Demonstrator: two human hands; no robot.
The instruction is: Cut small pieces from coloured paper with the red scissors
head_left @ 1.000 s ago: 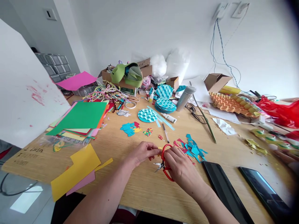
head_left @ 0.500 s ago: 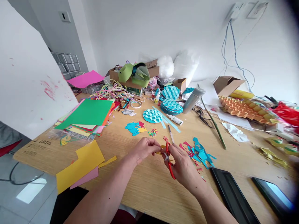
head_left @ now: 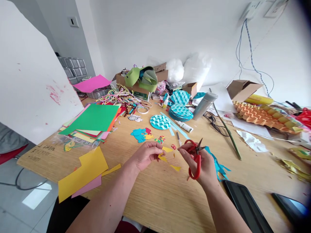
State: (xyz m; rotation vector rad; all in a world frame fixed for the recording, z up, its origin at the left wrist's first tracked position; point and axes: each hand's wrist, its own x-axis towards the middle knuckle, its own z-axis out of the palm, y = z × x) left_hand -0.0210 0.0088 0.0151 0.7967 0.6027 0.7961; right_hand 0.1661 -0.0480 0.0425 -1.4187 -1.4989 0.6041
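My left hand is closed in a pinch on a small yellow paper piece, held just above the wooden table. My right hand grips red-handled scissors, with the blades pointing up and to the right, away from the paper. A yellow paper scrap lies on the table between my hands. Blue and red paper offcuts lie just behind my right hand.
Yellow and pink sheets lie at the left front edge, with a stack of coloured paper behind. Blue fish cut-outs, blue wavy discs, a glue tube and a metal bottle sit mid-table. Two dark tablets lie at right.
My right hand has pulled the scissors away from the yellow paper and turned the blades upward to the right. A yellow scrap now lies on the table. My left hand still pinches the paper.
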